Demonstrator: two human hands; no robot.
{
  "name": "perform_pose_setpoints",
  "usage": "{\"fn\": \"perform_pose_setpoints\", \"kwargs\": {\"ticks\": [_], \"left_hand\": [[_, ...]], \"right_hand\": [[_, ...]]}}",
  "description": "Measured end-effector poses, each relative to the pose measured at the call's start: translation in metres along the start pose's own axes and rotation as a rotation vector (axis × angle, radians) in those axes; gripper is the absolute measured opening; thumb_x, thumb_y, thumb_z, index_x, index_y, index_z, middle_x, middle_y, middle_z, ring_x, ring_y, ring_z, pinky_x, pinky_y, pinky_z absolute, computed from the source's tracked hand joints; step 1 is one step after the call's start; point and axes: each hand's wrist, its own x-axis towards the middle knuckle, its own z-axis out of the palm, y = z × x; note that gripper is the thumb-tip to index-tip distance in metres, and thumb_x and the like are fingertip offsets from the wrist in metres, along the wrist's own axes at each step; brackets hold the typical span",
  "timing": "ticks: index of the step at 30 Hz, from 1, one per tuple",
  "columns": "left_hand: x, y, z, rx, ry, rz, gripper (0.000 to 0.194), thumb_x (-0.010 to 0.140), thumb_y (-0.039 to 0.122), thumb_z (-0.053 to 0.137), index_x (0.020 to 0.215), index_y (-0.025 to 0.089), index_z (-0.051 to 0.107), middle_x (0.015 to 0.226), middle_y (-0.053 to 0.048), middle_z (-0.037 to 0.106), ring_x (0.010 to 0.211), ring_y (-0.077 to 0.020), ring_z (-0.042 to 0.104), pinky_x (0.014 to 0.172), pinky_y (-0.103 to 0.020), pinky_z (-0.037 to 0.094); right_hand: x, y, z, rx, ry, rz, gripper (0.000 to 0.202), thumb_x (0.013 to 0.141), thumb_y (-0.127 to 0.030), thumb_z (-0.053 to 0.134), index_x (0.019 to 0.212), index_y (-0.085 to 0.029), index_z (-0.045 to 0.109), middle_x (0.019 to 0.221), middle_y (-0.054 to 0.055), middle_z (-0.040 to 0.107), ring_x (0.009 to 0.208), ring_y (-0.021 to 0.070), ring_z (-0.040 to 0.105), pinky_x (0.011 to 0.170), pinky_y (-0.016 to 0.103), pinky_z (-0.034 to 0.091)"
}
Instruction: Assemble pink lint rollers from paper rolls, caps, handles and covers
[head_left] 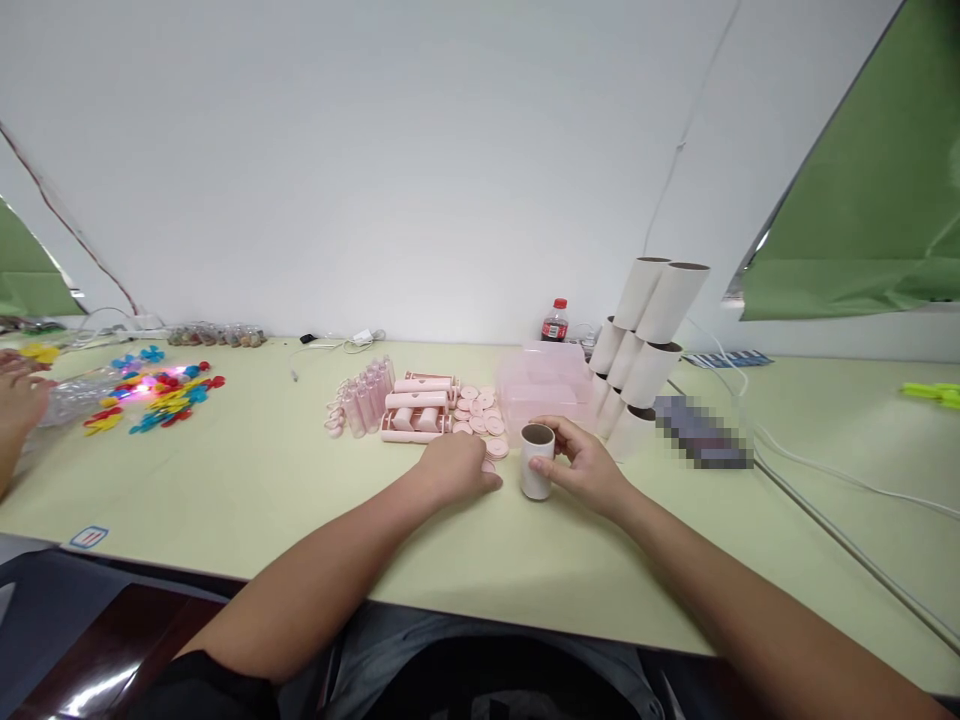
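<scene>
A white cardboard tube (535,470) stands upright on the table, its open end up. My right hand (587,468) is wrapped round its right side, thumb in front. Left of the tube, my left hand (458,468) rests low at the near edge of several pink discs (480,408); its fingers are mostly hidden, and what they hold, if anything, cannot be made out. Farther left lie pink rectangular holders (416,408) with rollers, clear pink cylinders (367,398) and small pink rings (337,412). Behind the tube is a translucent pink box (544,385).
Stacked white tubes (651,375) rise at the right, beside a blurred dark object (701,432) and cables. A cola bottle (555,322) stands behind the box. Colourful pieces (161,395) lie at the left, near another person's hand (21,400).
</scene>
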Motion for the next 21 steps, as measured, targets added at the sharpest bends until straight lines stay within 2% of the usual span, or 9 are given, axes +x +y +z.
{"fn": "perform_pose_setpoints", "kwargs": {"ticks": [5,8,11,14,16,19,21], "left_hand": [[0.001,0.001,0.002,0.008,-0.017,0.016,0.018,0.071,0.032,0.062,0.061,0.018,0.058,0.067,-0.01,0.064,0.067,-0.0267,0.063,0.053,-0.03,0.035],[0.002,-0.002,0.0,-0.025,0.012,0.039,0.017,0.071,0.032,0.061,0.061,0.018,0.058,0.065,-0.007,0.063,0.063,-0.0232,0.06,0.051,-0.029,0.031],[0.005,-0.009,-0.007,-0.181,0.07,0.059,0.021,0.071,0.039,0.064,0.067,0.019,0.061,0.067,-0.004,0.064,0.062,-0.0201,0.057,0.051,-0.028,0.03],[0.009,-0.016,-0.012,-0.383,0.137,0.049,0.024,0.073,0.042,0.065,0.075,0.018,0.066,0.073,-0.002,0.066,0.066,-0.0184,0.059,0.054,-0.027,0.035],[0.011,-0.018,-0.014,-0.484,0.213,0.046,0.028,0.076,0.04,0.064,0.092,0.018,0.07,0.081,-0.002,0.069,0.072,-0.018,0.06,0.059,-0.027,0.039],[0.013,-0.017,-0.013,-0.627,0.304,0.075,0.038,0.083,0.04,0.057,0.112,0.019,0.068,0.09,-0.002,0.07,0.074,-0.0159,0.06,0.064,-0.026,0.042],[0.013,-0.015,-0.012,-0.721,0.325,0.095,0.036,0.084,0.044,0.057,0.108,0.019,0.069,0.087,-0.001,0.069,0.07,-0.0141,0.058,0.062,-0.025,0.042]], "right_hand": [[0.001,0.0,0.002,0.016,-0.038,-0.007,0.038,0.081,-0.041,0.069,0.113,-0.022,0.061,0.104,0.006,0.067,0.09,0.0214,0.062,0.075,0.034,0.054],[0.001,-0.002,0.002,0.038,-0.038,-0.008,0.037,0.081,-0.041,0.069,0.112,-0.022,0.061,0.104,0.007,0.067,0.091,0.0214,0.062,0.077,0.035,0.054],[0.001,-0.004,0.003,0.06,-0.036,0.008,0.035,0.081,-0.04,0.069,0.111,-0.022,0.061,0.105,0.007,0.067,0.093,0.0217,0.063,0.08,0.036,0.054],[0.0,-0.004,0.005,0.074,-0.037,0.024,0.035,0.081,-0.039,0.069,0.111,-0.023,0.061,0.107,0.007,0.067,0.096,0.0224,0.063,0.08,0.036,0.054],[0.0,-0.003,0.007,0.085,-0.046,0.031,0.035,0.081,-0.038,0.069,0.112,-0.023,0.061,0.107,0.007,0.066,0.096,0.0225,0.062,0.08,0.036,0.053],[-0.001,-0.002,0.009,0.103,-0.063,0.037,0.034,0.082,-0.039,0.068,0.112,-0.023,0.06,0.107,0.007,0.066,0.096,0.0224,0.062,0.081,0.036,0.053],[-0.001,-0.002,0.01,0.112,-0.068,0.037,0.034,0.082,-0.038,0.068,0.112,-0.023,0.061,0.107,0.006,0.066,0.096,0.0224,0.062,0.082,0.036,0.053]]}}
